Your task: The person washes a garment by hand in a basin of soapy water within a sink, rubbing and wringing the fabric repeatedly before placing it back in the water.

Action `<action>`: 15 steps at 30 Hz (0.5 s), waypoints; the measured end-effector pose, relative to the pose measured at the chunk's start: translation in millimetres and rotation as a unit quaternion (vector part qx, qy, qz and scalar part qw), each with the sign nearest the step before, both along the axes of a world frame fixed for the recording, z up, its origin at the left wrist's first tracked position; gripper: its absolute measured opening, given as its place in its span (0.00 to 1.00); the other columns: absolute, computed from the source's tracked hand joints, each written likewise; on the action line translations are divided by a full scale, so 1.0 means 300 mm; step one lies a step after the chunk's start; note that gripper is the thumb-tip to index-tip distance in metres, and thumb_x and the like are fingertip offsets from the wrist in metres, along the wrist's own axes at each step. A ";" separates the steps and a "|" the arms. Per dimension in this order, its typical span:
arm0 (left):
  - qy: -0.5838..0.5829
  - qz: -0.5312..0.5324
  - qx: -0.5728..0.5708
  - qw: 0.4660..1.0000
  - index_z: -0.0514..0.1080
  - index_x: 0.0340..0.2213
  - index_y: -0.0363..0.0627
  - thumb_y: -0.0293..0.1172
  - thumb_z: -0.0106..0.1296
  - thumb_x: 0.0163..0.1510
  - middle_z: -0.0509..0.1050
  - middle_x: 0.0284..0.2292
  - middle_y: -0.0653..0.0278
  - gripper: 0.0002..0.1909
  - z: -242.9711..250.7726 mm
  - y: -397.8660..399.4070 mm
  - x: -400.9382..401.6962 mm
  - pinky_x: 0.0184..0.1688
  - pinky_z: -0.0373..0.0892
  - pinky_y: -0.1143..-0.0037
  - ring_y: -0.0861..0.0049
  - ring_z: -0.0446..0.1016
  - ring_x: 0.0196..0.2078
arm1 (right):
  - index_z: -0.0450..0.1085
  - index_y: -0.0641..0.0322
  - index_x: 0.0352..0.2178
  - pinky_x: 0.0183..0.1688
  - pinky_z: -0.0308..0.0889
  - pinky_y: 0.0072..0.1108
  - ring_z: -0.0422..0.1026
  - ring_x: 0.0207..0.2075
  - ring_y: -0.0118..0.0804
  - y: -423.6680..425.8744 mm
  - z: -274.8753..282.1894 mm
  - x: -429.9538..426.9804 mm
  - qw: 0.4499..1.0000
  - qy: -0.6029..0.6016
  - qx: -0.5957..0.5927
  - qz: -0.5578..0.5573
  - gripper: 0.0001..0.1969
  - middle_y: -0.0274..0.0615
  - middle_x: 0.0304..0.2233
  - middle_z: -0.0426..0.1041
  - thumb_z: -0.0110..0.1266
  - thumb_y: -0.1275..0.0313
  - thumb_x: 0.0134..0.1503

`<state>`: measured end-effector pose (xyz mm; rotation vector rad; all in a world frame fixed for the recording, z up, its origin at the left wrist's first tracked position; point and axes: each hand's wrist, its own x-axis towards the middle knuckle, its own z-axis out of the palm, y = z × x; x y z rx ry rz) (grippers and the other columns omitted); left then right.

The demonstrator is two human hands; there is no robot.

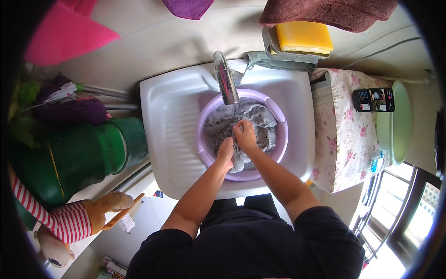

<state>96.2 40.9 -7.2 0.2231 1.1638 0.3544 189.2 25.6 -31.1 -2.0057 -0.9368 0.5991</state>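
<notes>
A lilac plastic basin [286, 139] sits in the white ceramic laundry sink [167, 139]. Wet grey checked cloth [259, 117] fills much of the basin, with suds on the water around it. My right hand [245, 134] grips a bunched fold of the cloth near the basin's middle. Just to its left and lower, my left hand [225, 153] also holds the cloth, its fingers partly hidden. Above the basin's far rim hangs the chrome faucet [227, 82], its spout over the cloth.
On the right, a flower-print cover [348, 139] carries a phone [374, 99] and a green basin [400, 122]. A yellow soap block [305, 36] rests on a grey dish [275, 45] behind the sink. Dark green containers [80, 153] and a plush toy [75, 219] stand left.
</notes>
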 end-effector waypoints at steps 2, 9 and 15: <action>-0.002 0.089 -0.036 0.995 0.65 0.34 0.42 0.42 0.37 0.53 0.69 0.33 0.59 0.16 -0.108 0.007 -0.062 0.37 0.66 0.71 0.73 0.69 0.36 | 0.68 0.59 0.22 0.40 0.59 0.34 0.64 0.35 0.51 -0.062 0.103 -0.097 0.995 -0.033 0.051 0.075 0.07 0.47 0.27 0.67 0.53 0.67 0.44; -0.030 -0.012 -0.007 0.999 0.66 0.34 0.42 0.41 0.39 0.53 0.70 0.31 0.60 0.15 -0.051 -0.026 -0.007 0.33 0.67 0.75 0.76 0.69 0.33 | 0.67 0.62 0.22 0.32 0.62 0.35 0.68 0.28 0.52 0.001 0.021 0.021 0.988 0.113 -0.093 -0.041 0.13 0.49 0.23 0.69 0.49 0.61 0.49; -0.330 0.079 -0.012 0.941 0.65 0.31 0.45 0.39 0.37 0.53 0.67 0.30 0.60 0.12 -0.182 -0.073 -0.104 0.38 0.66 0.73 0.72 0.67 0.33 | 0.68 0.58 0.21 0.33 0.63 0.34 0.69 0.30 0.48 -0.109 0.129 -0.143 0.989 -0.063 -0.031 0.127 0.08 0.46 0.24 0.69 0.53 0.65 0.45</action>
